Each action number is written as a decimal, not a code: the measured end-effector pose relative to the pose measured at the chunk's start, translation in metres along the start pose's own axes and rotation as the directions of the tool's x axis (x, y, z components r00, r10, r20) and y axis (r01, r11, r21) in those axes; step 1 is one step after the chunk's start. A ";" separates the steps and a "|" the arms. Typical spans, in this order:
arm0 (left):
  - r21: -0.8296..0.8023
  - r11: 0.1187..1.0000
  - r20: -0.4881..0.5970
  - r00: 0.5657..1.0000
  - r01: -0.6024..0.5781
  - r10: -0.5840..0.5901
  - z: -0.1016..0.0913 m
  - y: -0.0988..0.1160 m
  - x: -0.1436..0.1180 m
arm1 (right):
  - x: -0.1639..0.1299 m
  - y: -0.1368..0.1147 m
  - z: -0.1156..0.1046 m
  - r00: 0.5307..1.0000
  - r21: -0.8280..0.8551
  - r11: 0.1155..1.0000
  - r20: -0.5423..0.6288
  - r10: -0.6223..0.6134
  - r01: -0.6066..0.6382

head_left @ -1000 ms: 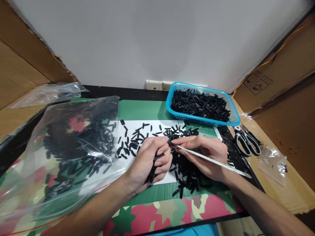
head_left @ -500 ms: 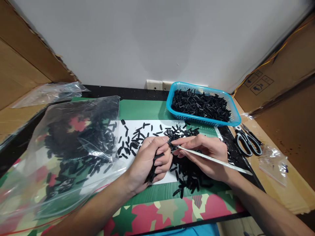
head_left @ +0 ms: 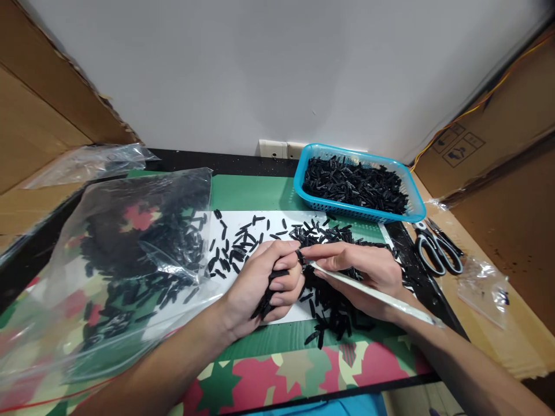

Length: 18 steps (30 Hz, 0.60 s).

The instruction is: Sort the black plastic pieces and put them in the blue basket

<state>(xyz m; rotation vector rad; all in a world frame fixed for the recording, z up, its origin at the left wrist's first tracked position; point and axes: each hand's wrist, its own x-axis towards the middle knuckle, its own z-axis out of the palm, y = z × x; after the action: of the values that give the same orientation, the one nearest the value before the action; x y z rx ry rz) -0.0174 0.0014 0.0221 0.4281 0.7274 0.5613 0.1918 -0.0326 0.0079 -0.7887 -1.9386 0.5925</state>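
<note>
Small black plastic pieces filled the curled left hand, a bundle of them poking out below its closed fingers, above the white sheet on the table. One piece was pinched at the left thumb and forefinger, where the right hand met it, fingertips touching. The right hand also gripped a thin white stick that ran back along its wrist. More loose pieces lay heaped under and around both hands on the sheet and the green patterned mat. To the left sat a clear plastic bag holding more pieces; behind, a blue basket was full of them. Scissors lay just right of the basket, near a small clear bag. A cardboard box at the right bore printed handling symbols, too small to read.
</note>
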 end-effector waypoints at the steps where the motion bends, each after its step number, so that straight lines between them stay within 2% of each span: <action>1: -0.008 1.000 0.002 1.000 0.013 -0.013 0.000 0.000 0.000 | 0.000 0.000 0.000 1.000 -0.006 1.000 0.003 -0.004 0.004; 12: -0.107 0.994 0.027 0.999 0.034 -0.031 -0.002 0.000 0.001 | -0.001 -0.001 0.003 0.993 0.034 0.994 -0.039 0.108 -0.107; 18: -0.102 0.993 0.011 0.999 0.052 -0.051 0.000 0.002 0.001 | -0.001 -0.001 0.003 0.999 -0.034 0.999 -0.033 0.030 -0.031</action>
<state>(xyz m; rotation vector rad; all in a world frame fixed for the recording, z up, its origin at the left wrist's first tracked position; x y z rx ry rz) -0.0173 0.0034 0.0225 0.3157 0.6969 0.5455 0.1888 -0.0338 0.0066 -0.8454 -1.9145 0.5628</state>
